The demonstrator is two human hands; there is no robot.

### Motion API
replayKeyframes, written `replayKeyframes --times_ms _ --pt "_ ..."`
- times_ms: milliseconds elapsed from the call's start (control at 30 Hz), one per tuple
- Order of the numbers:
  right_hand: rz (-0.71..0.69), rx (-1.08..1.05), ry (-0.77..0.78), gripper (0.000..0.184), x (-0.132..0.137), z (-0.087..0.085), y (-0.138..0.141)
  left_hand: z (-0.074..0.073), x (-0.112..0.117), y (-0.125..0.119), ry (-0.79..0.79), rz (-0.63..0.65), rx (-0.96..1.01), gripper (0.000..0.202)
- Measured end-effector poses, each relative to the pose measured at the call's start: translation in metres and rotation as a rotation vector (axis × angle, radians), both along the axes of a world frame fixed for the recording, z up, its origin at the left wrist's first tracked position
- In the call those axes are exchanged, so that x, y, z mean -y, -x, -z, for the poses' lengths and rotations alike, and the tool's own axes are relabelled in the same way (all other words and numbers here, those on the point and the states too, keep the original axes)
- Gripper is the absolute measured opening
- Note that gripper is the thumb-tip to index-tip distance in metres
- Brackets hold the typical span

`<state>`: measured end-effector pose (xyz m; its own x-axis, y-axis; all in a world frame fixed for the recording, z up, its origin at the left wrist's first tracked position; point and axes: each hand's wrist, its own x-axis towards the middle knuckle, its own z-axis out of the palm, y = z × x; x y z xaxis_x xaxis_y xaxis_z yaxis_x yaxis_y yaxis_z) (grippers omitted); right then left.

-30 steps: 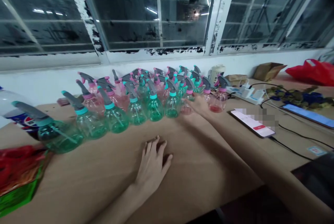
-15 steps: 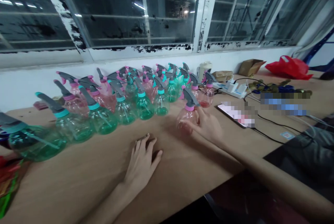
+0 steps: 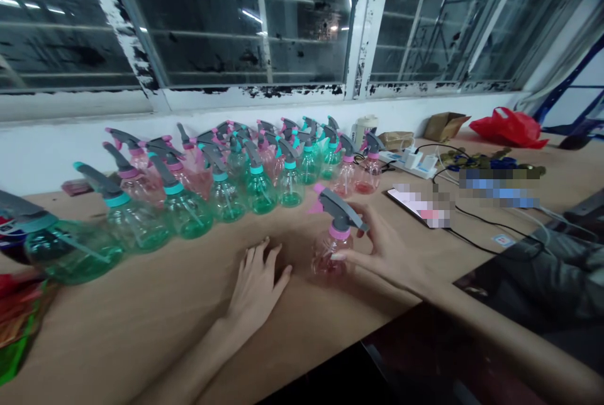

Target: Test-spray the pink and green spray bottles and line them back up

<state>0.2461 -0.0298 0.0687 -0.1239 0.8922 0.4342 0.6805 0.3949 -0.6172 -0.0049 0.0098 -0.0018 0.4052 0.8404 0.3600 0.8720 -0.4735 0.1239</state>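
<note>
My right hand point(image 3: 389, 251) is around a clear pink spray bottle point(image 3: 333, 257) with a grey trigger head and a pink collar. The thumb lies across the front of the bottle's body, and the other fingers are partly hidden behind it. This bottle is upright near the front of the table, apart from the others. My left hand point(image 3: 257, 279) rests palm down on the table to its left, fingers spread, holding nothing. Beyond both hands stand several green spray bottles point(image 3: 262, 194) in a row, with several pink spray bottles point(image 3: 368, 178) among and behind them.
On the right of the brown table point(image 3: 278, 336) lie a phone point(image 3: 410, 204), a white power strip point(image 3: 410, 163) with cables, and a red plastic bag point(image 3: 507, 128). A white can point(image 3: 365, 128) and a cardboard box point(image 3: 443, 126) stand near the wall. Colourful packaging point(image 3: 23, 323) lies at left.
The right hand has brought the pink spray bottle nearer to me, away from the row. The left hand has stayed on the table almost unmoved.
</note>
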Motion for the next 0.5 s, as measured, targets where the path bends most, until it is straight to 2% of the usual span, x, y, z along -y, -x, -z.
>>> replayKeyframes --times_ms 167,333,400,500 --pt "-0.090 -0.079 -0.018 0.067 -0.024 -0.012 0.013 -0.001 0.002 -0.001 0.006 -0.003 -0.010 0.040" --pt "-0.142 -0.287 0.113 0.040 -0.044 -0.011 0.029 -0.001 0.002 0.000 0.000 0.011 0.000 0.040" --pt "-0.164 -0.329 0.107 0.031 -0.050 -0.010 0.033 -0.001 0.003 0.001 -0.005 0.016 0.001 0.040" --pt "-0.195 -0.355 0.058 0.031 -0.058 -0.008 0.037 0.000 0.003 0.003 -0.004 0.023 0.014 0.040"
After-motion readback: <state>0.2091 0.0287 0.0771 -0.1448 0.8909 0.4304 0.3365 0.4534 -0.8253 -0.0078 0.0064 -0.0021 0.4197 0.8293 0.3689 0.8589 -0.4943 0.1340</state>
